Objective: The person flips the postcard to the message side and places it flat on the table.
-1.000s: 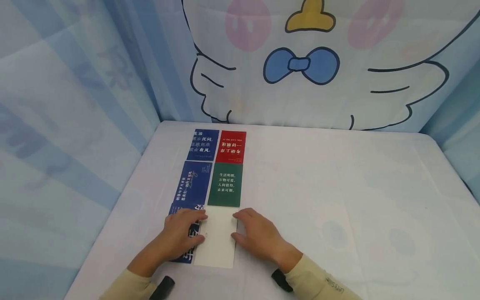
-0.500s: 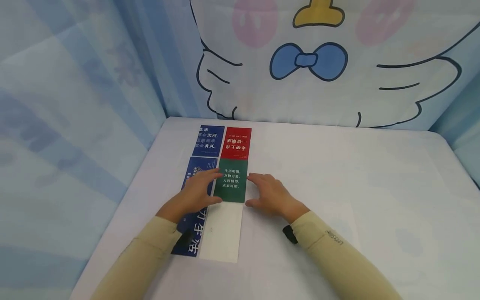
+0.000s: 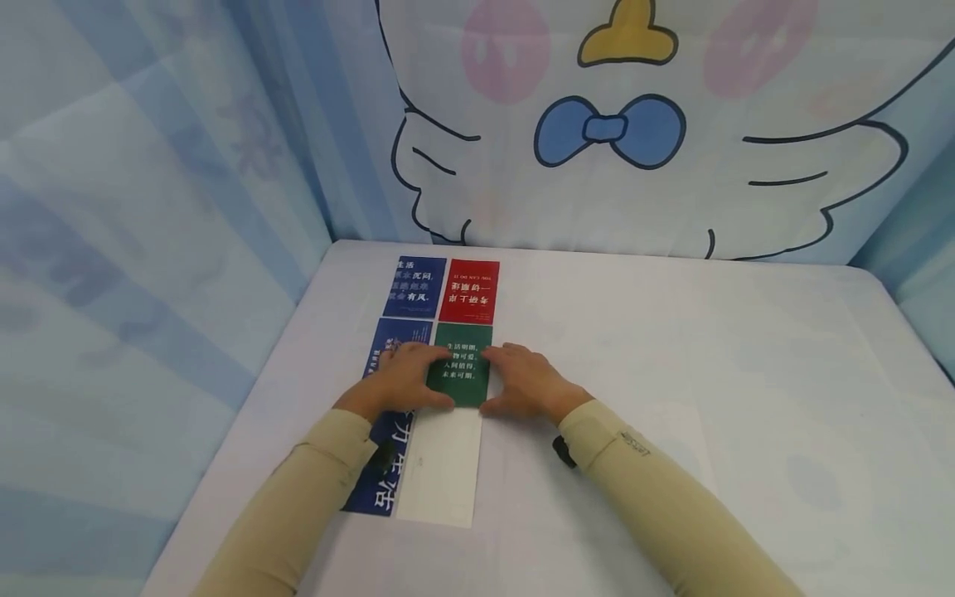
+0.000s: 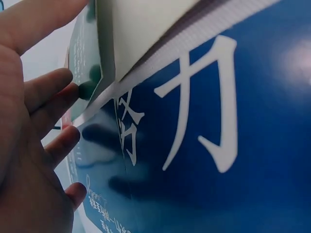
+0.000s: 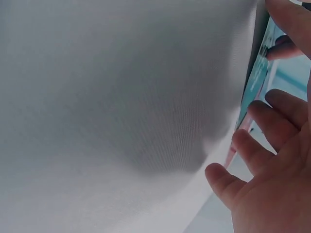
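Note:
A green card (image 3: 464,377) with white lettering lies flat on the table between my two hands. Fingertips of my left hand (image 3: 399,377) touch its left edge, and that hand spreads over a blue card (image 3: 406,330). On the other side, my right hand (image 3: 528,381) has thumb and forefinger at the green card's right edge. Neither hand curls round anything. Close up in the left wrist view, the fingers reach the green card (image 4: 83,53) beside a blue card (image 4: 272,116) with large white characters. The right wrist view shows relaxed fingers near the green card's edge (image 5: 255,90).
Beyond the green card lie a red card (image 3: 470,290) and another blue card (image 3: 418,286). Nearer me are a cream card (image 3: 440,468) and a blue card with large characters (image 3: 373,481). White cloth covers the table (image 3: 671,356); a printed curtain (image 3: 597,199) hangs behind it.
Both hands have moved away from me, from the cream card to the green card. Over the last half second they have come together onto the green card's edges.

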A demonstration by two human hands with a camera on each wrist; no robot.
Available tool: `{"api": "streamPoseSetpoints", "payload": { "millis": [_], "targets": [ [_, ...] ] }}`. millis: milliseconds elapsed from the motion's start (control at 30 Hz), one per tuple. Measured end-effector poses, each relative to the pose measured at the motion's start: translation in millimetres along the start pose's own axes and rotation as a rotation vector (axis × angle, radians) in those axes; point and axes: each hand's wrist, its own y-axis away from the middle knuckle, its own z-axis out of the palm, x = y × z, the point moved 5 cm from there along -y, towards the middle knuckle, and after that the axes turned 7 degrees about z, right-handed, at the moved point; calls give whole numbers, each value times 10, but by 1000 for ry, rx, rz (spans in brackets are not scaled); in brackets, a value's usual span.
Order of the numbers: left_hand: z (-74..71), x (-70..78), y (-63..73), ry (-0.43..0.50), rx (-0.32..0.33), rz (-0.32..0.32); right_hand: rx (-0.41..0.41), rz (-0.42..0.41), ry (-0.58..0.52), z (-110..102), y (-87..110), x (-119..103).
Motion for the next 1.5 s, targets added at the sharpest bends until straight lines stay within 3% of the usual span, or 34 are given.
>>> {"api": "streamPoseSetpoints", "payload": {
  "millis": [167, 667, 800, 1000, 1200, 1333, 1500],
  "targets": [
    [10, 16, -18, 10, -1, -7, -16, 16, 1, 14, -5, 11],
    [-3, 52, 17, 9, 0, -1, 36, -54, -19, 14, 17, -24],
    [-22, 51, 28, 21, 3, -17, 69, -34, -6, 24, -4, -43],
    [-12, -3, 30, 51, 27, -21, 118, 59, 8, -5, -44, -71],
    [-28, -112, 25, 158, 110, -29, 122, 96, -23, -24, -55, -89],
    [-57, -146, 10, 179, 177, -23, 121, 89, -50, -21, -44, -104],
    [-140, -135, 31, 182, 272, -24, 195, 41, -125, -91, -6, -129]
  ]
}}
